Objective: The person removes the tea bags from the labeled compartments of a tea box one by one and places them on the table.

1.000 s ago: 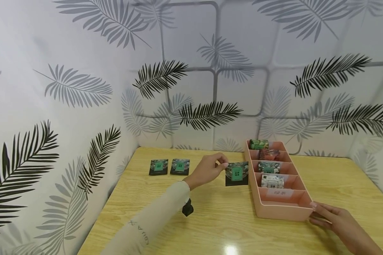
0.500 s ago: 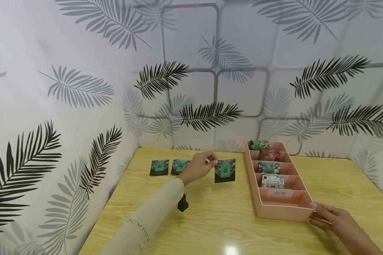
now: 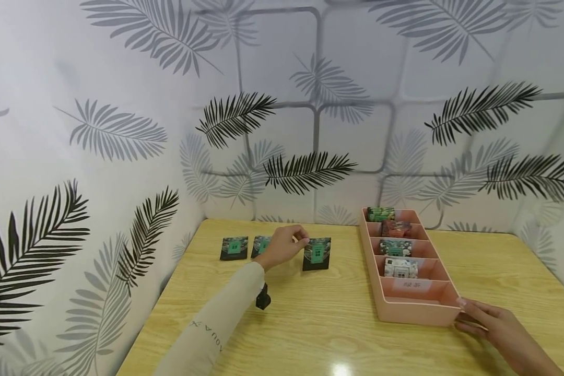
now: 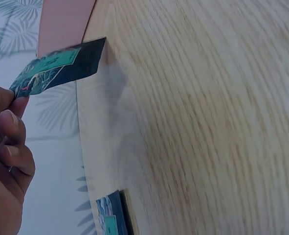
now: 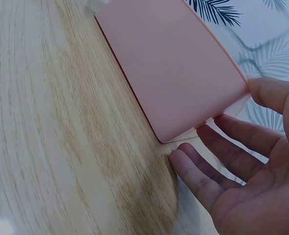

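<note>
My left hand (image 3: 282,246) pinches a square dark sachet with a green label (image 3: 317,254) by its upper left corner. In the left wrist view this sachet (image 4: 61,63) tilts above the table, between thumb and forefinger. Two matching sachets lie side by side at the back left: the left one (image 3: 234,248) is in full view, the other (image 3: 260,244) partly hidden by my left hand. My right hand (image 3: 495,326) holds the near right corner of a pink divided box (image 3: 418,314), thumb at the rim. The right wrist view shows several fingertips (image 5: 205,131) against the box's wall (image 5: 173,68).
In the box's compartments lie green packets (image 3: 380,214), red packets (image 3: 396,228), a dark green-labelled packet (image 3: 396,247) and white packets (image 3: 401,268). A paper label (image 3: 411,285) is on the front divider. Behind the wooden table (image 3: 310,334) stands a leaf-patterned wall covering (image 3: 282,130).
My left hand has carried the sachet leftward, away from the box, towards the two lying sachets, and now overlaps the second one. My right hand and the box have stayed in place.
</note>
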The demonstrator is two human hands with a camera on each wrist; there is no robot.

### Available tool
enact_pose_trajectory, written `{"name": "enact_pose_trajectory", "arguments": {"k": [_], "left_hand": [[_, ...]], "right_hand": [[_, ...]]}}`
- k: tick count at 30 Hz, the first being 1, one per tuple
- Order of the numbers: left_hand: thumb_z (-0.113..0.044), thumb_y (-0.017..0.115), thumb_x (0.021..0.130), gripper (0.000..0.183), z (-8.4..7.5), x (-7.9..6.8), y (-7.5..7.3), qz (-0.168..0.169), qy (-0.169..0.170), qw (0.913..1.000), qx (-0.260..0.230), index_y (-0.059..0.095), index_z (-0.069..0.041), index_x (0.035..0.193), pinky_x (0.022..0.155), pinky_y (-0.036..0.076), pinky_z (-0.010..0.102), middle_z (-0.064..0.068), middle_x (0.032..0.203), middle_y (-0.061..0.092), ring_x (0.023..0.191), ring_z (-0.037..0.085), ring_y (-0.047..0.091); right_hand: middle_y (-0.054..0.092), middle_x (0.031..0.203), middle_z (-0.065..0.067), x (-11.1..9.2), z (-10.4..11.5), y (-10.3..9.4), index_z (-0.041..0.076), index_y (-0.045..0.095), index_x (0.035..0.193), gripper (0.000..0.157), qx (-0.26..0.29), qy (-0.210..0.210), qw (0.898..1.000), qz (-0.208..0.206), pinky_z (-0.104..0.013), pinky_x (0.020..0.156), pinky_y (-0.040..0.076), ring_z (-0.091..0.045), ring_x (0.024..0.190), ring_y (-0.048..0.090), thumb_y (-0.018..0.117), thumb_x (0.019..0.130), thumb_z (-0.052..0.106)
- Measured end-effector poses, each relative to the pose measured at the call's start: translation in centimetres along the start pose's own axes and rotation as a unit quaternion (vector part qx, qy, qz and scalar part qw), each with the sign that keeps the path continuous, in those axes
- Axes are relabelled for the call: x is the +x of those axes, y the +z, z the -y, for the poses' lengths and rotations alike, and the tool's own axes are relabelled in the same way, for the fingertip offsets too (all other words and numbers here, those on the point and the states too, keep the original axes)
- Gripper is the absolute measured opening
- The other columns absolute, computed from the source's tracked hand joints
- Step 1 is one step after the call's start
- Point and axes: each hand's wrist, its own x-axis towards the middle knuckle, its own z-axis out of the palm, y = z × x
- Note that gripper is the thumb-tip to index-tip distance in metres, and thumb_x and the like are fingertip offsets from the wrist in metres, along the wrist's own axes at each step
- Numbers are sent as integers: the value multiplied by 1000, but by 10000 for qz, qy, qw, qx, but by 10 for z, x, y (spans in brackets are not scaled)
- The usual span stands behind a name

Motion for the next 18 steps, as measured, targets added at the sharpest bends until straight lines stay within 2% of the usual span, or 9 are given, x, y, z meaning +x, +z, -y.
{"name": "enact_pose_trajectory", "arguments": {"k": [4,8,12,18], "left_hand": [[-19,64,105,12,6,-1,-2,-151,5,9994,318,73,-11,107,66,50,30,-2,94,71,71,10,60],[-19,65,104,12,11,-1,-4,-407,29,9973,618,74,-12,106,70,52,33,-1,95,73,74,12,63],[-18,66,103,11,17,-1,-5,-567,-180,9948,823,76,-12,105,76,54,35,-2,97,74,83,13,66],[-18,67,102,12,25,0,-7,-661,-407,9927,925,77,-12,106,76,55,37,-1,98,74,85,15,68]], "right_hand": [[63,134,-15,1,0,0,-19,37,148,71,-17,13,10000,-18,-35,92,56,-11,102,71,45,111,41],[62,135,-17,0,0,0,-20,35,148,72,-28,35,10000,-26,-36,92,56,-11,102,71,45,111,41],[62,134,-16,-1,-1,0,-20,33,149,72,-24,-15,10000,-13,-36,93,56,-11,102,71,45,111,40],[61,135,-14,-2,-2,0,-20,32,149,72,-42,-94,9999,21,-34,92,56,-9,103,71,45,111,40]]}}
